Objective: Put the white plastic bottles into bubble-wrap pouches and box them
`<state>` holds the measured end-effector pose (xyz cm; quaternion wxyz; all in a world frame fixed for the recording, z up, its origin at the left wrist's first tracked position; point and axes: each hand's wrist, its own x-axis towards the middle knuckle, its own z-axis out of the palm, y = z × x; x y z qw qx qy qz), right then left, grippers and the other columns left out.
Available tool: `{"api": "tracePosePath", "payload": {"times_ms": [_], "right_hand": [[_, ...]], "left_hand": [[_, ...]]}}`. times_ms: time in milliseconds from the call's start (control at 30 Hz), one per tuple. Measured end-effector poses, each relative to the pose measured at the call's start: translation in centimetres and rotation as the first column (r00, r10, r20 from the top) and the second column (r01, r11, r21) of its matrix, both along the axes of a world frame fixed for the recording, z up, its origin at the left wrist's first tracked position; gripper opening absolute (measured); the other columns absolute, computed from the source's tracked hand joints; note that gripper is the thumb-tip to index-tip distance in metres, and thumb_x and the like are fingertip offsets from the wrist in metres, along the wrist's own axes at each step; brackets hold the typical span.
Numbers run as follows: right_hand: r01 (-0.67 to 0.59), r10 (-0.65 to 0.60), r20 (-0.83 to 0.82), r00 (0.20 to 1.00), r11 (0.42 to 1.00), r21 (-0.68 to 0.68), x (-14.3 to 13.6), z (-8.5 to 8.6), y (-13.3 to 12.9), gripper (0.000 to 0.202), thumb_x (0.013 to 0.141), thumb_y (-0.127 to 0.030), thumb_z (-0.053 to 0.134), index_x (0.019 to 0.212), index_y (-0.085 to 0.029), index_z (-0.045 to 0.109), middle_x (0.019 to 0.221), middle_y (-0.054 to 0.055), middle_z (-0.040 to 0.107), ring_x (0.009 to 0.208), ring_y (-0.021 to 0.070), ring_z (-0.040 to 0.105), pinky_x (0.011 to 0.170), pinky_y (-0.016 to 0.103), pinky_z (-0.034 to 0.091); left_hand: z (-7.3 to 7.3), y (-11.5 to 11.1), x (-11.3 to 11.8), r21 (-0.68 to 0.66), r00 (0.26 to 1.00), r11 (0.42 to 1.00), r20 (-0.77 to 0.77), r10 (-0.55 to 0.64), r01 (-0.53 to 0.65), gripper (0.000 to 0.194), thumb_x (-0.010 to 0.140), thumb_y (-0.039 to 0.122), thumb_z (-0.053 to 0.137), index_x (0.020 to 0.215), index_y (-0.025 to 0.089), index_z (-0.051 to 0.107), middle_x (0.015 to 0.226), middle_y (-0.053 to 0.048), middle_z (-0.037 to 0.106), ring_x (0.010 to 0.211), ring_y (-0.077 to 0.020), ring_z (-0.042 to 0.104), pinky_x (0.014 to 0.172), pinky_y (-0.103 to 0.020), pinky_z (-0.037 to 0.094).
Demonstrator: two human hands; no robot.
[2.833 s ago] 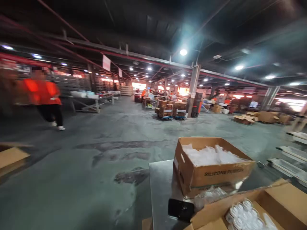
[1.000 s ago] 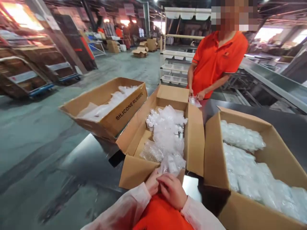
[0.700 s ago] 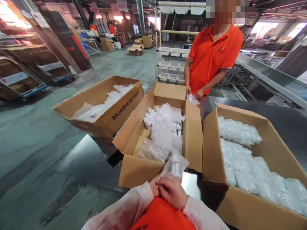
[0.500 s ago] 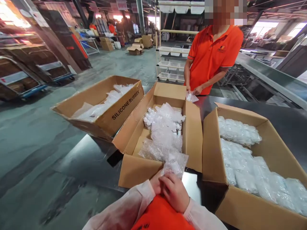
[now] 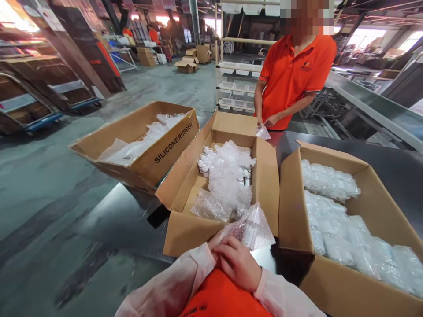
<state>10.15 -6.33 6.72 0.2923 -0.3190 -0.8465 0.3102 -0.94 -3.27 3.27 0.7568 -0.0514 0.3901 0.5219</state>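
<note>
A clear bubble wrap bag (image 5: pixel 264 231) with a white bottle (image 5: pixel 251 225) inside it is held close to my body, at the near flap of the middle box. My right hand (image 5: pixel 240 265) has its fingers closed at the near end of the bag. My left hand (image 5: pixel 214 245) grips the same end and is partly covered by the right. Past the bag, the middle cardboard box (image 5: pixel 185 230) contains several white bottles (image 5: pixel 205 160) and a heap of loose bubble wrap bags (image 5: pixel 228 176).
At the right, a cardboard box (image 5: pixel 396 207) holds rows of wrapped items (image 5: pixel 333 220). A box marked SILICONE RUBBER (image 5: pixel 172 145) with clear bags stands left. A dark phone-like object (image 5: pixel 157 216) lies on the metal table (image 5: pixel 109 220). Across it, a co-worker (image 5: pixel 295 79) handles a bag (image 5: pixel 262 131).
The bag has swung to the right and its far end has spread out, so the bottle inside shows more clearly. My hands have shifted slightly left. The co-worker's hands moved a little.
</note>
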Motion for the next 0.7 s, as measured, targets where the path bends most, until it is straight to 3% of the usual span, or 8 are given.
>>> {"api": "tracePosePath", "payload": {"times_ms": [100, 167, 267, 367, 433, 567, 633, 700], "right_hand": [[-0.065, 0.068, 0.062, 0.996, 0.996, -0.061, 2.4, 4.4, 1.4, 0.026, 0.084, -0.015, 0.049, 0.105, -0.021, 0.062, 0.093, 0.006, 0.067, 0.084, 0.0152, 0.062, 0.076, 0.025, 0.051], [0.089, -0.089, 0.084, 0.992, 0.996, 0.012, 4.6, 6.6, 3.2, 0.028, 0.083, -0.026, 0.058, 0.110, -0.021, 0.062, 0.103, 0.008, 0.066, 0.096, 0.0187, 0.060, 0.089, 0.032, 0.048], [0.167, -0.149, 0.198, 0.969, 0.983, -0.076, 7.0, 7.2, 6.0, 0.083, 0.056, -0.051, 0.080, 0.126, -0.015, 0.053, 0.122, 0.016, 0.057, 0.115, 0.0321, 0.051, 0.100, 0.045, 0.040], [-0.105, 0.196, 0.107, 0.975, 0.826, -0.554, 7.4, 5.4, 6.8, 0.075, 0.056, -0.056, 0.077, 0.116, -0.015, 0.059, 0.100, 0.008, 0.066, 0.095, 0.0262, 0.061, 0.086, 0.035, 0.049], [-0.173, 0.207, -0.037, 0.978, 0.694, -0.698, 7.1, 4.1, 6.2, 0.052, 0.069, -0.053, 0.070, 0.103, -0.015, 0.063, 0.087, 0.003, 0.066, 0.081, 0.0192, 0.062, 0.076, 0.028, 0.050], [-0.041, -0.076, -0.128, 0.989, 0.685, -0.727, 7.3, 2.5, 4.7, 0.045, 0.073, -0.056, 0.066, 0.085, -0.012, 0.063, 0.072, 0.000, 0.058, 0.061, 0.0106, 0.053, 0.053, 0.021, 0.045], [-0.014, -0.185, -0.183, 0.966, 0.666, -0.746, 7.7, 2.0, 4.3, 0.048, 0.074, -0.059, 0.062, 0.076, -0.012, 0.061, 0.066, -0.001, 0.053, 0.054, 0.0081, 0.048, 0.048, 0.020, 0.043], [-0.045, -0.232, -0.239, 0.943, 0.621, -0.783, 7.9, 1.6, 3.9, 0.050, 0.074, -0.062, 0.061, 0.071, -0.012, 0.058, 0.060, -0.002, 0.049, 0.050, 0.0068, 0.047, 0.047, 0.020, 0.044]], "left_hand": [[2.3, 2.0, -1.4, 0.220, 0.916, 0.891, -0.151, -0.372, 0.398, 0.042, 0.053, 0.001, 0.073, 0.093, 0.016, 0.069, 0.080, -0.004, 0.070, 0.085, -0.0233, 0.065, 0.081, -0.034, 0.053], [4.3, 3.0, -2.2, 0.392, 0.738, 0.631, -0.455, -0.499, 0.669, 0.061, 0.048, 0.001, 0.078, 0.107, 0.014, 0.066, 0.092, -0.006, 0.070, 0.093, -0.0243, 0.064, 0.088, -0.034, 0.049], [7.6, 3.7, -2.9, 0.409, 0.455, 0.201, -0.827, -0.330, 0.890, 0.061, 0.059, 0.017, 0.078, 0.117, 0.014, 0.061, 0.109, -0.009, 0.067, 0.103, -0.0253, 0.060, 0.091, -0.033, 0.047], [11.0, 3.7, -3.7, 0.317, 0.305, -0.010, -0.920, -0.245, 0.948, 0.051, 0.066, 0.025, 0.074, 0.115, 0.018, 0.063, 0.108, -0.006, 0.068, 0.100, -0.0248, 0.062, 0.089, -0.032, 0.049], [12.7, 3.9, -5.0, 0.295, 0.299, 0.050, -0.935, -0.191, 0.954, 0.045, 0.068, 0.027, 0.073, 0.112, 0.020, 0.065, 0.105, -0.005, 0.069, 0.096, -0.0236, 0.064, 0.087, -0.032, 0.050], [12.7, 5.1, -8.2, 0.527, 0.589, 0.617, -0.799, 0.124, 0.585, 0.060, 0.067, 0.034, 0.075, 0.123, 0.021, 0.056, 0.113, -0.010, 0.065, 0.101, -0.0232, 0.063, 0.094, -0.039, 0.048], [10.9, 5.6, -8.4, 0.562, 0.693, 0.659, -0.716, 0.087, 0.499, 0.077, 0.057, 0.039, 0.083, 0.126, 0.021, 0.053, 0.122, -0.012, 0.060, 0.112, -0.0257, 0.057, 0.101, -0.043, 0.042], [8.6, 5.5, -6.9, 0.512, 0.703, 0.548, -0.678, -0.215, 0.661, 0.085, 0.044, 0.046, 0.087, 0.120, 0.019, 0.059, 0.123, -0.014, 0.060, 0.117, -0.0298, 0.054, 0.103, -0.045, 0.039]]}}
